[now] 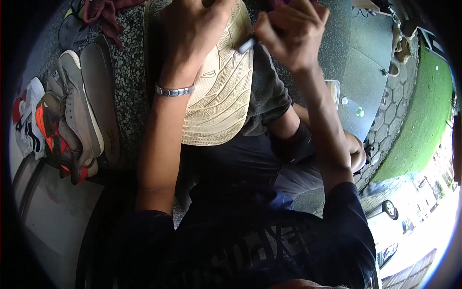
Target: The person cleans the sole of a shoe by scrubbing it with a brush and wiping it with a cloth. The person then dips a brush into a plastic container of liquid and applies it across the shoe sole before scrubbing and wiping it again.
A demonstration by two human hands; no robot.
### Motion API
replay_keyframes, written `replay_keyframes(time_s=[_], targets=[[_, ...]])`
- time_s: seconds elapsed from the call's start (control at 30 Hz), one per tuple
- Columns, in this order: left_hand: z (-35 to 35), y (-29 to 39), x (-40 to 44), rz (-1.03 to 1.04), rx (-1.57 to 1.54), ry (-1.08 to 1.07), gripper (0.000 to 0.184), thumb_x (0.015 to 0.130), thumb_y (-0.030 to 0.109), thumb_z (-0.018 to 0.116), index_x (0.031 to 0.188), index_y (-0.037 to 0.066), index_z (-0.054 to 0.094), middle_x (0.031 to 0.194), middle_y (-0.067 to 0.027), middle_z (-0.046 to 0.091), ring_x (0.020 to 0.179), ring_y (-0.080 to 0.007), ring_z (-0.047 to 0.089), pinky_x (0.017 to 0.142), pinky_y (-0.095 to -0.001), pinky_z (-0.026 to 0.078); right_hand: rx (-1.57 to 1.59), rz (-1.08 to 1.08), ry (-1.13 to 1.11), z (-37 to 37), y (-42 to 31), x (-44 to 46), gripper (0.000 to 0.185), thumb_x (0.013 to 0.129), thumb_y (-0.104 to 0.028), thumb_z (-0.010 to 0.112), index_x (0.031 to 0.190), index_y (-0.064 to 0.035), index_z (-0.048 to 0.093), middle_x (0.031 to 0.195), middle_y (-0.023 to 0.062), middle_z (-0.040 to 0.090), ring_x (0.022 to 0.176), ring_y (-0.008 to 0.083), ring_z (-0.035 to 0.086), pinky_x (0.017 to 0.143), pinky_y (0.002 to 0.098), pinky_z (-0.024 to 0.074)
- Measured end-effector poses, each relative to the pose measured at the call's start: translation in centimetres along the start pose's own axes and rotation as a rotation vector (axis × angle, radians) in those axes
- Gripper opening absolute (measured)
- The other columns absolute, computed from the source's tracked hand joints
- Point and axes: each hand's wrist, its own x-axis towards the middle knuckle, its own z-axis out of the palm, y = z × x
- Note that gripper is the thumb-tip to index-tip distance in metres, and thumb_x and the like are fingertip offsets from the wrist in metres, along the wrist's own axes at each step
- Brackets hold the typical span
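Note:
A large cream shoe sole (pixel 211 108) with a raised leaf-like pattern lies tread up above my lap, its rounded end toward me. My left hand (pixel 199 24), below a silver wristwatch (pixel 174 90), is curled over the sole's far left side; its fingertips are cut off by the top edge of the view. To the right, my right hand (pixel 296 36) is closed, fingers bent. From its thumb side sticks the blurred grey end of a small tool (pixel 247 45), close over the sole; its kind is hidden. Dark grey cloth (pixel 267 91) lies under the sole's right edge.
On the speckled floor at left are a dark insole (pixel 100 96), a grey shoe (pixel 79 103), an orange and black shoe (pixel 60 139) and a white shoe (pixel 30 118). A maroon cloth (pixel 101 17) is at top left. Small bottles (pixel 359 111) stand on the right.

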Motion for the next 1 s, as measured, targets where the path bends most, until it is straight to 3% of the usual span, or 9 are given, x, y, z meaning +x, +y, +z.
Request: replay_keyframes(time_s=[0.23, 0.33, 0.37, 0.47, 0.57, 0.67, 0.83, 0.97, 1.0], targets=[[0.0, -0.6, 0.0, -0.069, -0.051, 0.005, 0.016, 0.092, 0.003, 0.057, 0.106, 0.001, 0.066, 0.091, -0.0065, 0.069, 0.089, -0.0124, 0.067, 0.079, -0.0274, 0.052, 0.206, -0.092, 0.117, 0.3, -2.4, 1.2, 0.033, 0.070, -0.024, 0.080, 0.052, -0.0124, 0.055, 0.054, -0.0029, 0.048, 0.061, 0.0191, 0.042, 0.073, 0.0381, 0.0329], [0.4, -0.7, -0.1, 0.037, -0.032, 0.025, 0.017, 0.092, 0.003, 0.057, 0.107, 0.001, 0.065, 0.090, -0.0064, 0.069, 0.089, -0.0132, 0.069, 0.079, -0.0278, 0.053, 0.128, 0.022, -0.101, -0.2, -0.1, 0.5, 0.031, 0.070, -0.024, 0.080, 0.053, -0.0127, 0.057, 0.055, -0.0034, 0.050, 0.063, 0.0185, 0.044, 0.075, 0.0391, 0.0330], [0.2, -1.0, -0.1, 0.003, -0.047, 0.006, 0.018, 0.091, 0.003, 0.057, 0.107, 0.001, 0.066, 0.090, -0.0065, 0.070, 0.090, -0.0137, 0.070, 0.080, -0.0281, 0.054, 0.116, -0.130, 0.104, 0.5, -1.0, 0.7, 0.029, 0.068, -0.023, 0.079, 0.053, -0.0126, 0.057, 0.055, -0.0032, 0.050, 0.063, 0.0185, 0.045, 0.074, 0.0392, 0.0335], [0.2, -0.5, -0.4, -0.006, 0.001, 0.032, 0.019, 0.092, 0.005, 0.057, 0.108, 0.002, 0.066, 0.091, -0.0076, 0.071, 0.089, -0.0134, 0.070, 0.079, -0.0282, 0.054, 0.051, -0.106, -0.065, -1.4, -0.1, 0.7, 0.027, 0.068, -0.024, 0.079, 0.054, -0.0124, 0.058, 0.058, -0.0023, 0.054, 0.063, 0.0189, 0.046, 0.074, 0.0393, 0.0339], [-0.1, -0.6, -0.2, -0.018, 0.034, 0.039, 0.020, 0.092, 0.006, 0.058, 0.110, 0.004, 0.066, 0.091, -0.0089, 0.073, 0.087, -0.0132, 0.070, 0.077, -0.0285, 0.054, 0.150, -0.165, 0.162, 1.6, -1.1, 0.0, 0.028, 0.069, -0.024, 0.079, 0.054, -0.0122, 0.059, 0.058, -0.0016, 0.054, 0.064, 0.0188, 0.046, 0.074, 0.0400, 0.0335], [0.1, -0.6, -0.4, -0.020, 0.044, 0.024, 0.021, 0.092, 0.007, 0.057, 0.111, 0.004, 0.067, 0.090, -0.0085, 0.073, 0.085, -0.0126, 0.069, 0.075, -0.0284, 0.053, 0.011, -0.097, -0.036, -1.1, -0.6, 0.4, 0.032, 0.070, -0.026, 0.080, 0.052, -0.0125, 0.057, 0.056, -0.0019, 0.052, 0.065, 0.0189, 0.046, 0.076, 0.0407, 0.0338], [0.0, -0.3, -0.5, -0.078, -0.019, 0.006, 0.021, 0.094, 0.008, 0.057, 0.112, 0.004, 0.066, 0.090, -0.0056, 0.071, 0.084, -0.0109, 0.066, 0.074, -0.0263, 0.051, 0.244, -0.187, 0.105, 1.1, -3.0, -0.3, 0.032, 0.076, -0.024, 0.079, 0.058, -0.0118, 0.055, 0.060, -0.0011, 0.051, 0.068, 0.0193, 0.048, 0.076, 0.0422, 0.0333], [-0.2, -0.5, -0.3, -0.049, -0.009, 0.021, 0.016, 0.096, 0.010, 0.057, 0.107, 0.002, 0.066, 0.090, -0.0053, 0.071, 0.086, -0.0098, 0.065, 0.074, -0.0246, 0.050, 0.619, 0.806, -0.067, 0.2, 7.0, -2.3, 0.045, 0.098, -0.036, 0.064, 0.064, -0.0061, 0.056, 0.062, 0.0065, 0.055, 0.065, 0.0245, 0.051, 0.083, 0.0456, 0.0390], [-0.2, -0.5, -0.3, -0.052, -0.012, 0.025, 0.016, 0.096, 0.010, 0.058, 0.107, 0.002, 0.066, 0.090, -0.0055, 0.071, 0.087, -0.0101, 0.065, 0.075, -0.0246, 0.050, 0.560, 0.862, -0.053, 0.3, 8.4, -1.8, 0.045, 0.099, -0.041, 0.061, 0.072, -0.0052, 0.058, 0.069, 0.0090, 0.059, 0.070, 0.0278, 0.055, 0.087, 0.0465, 0.0412]])
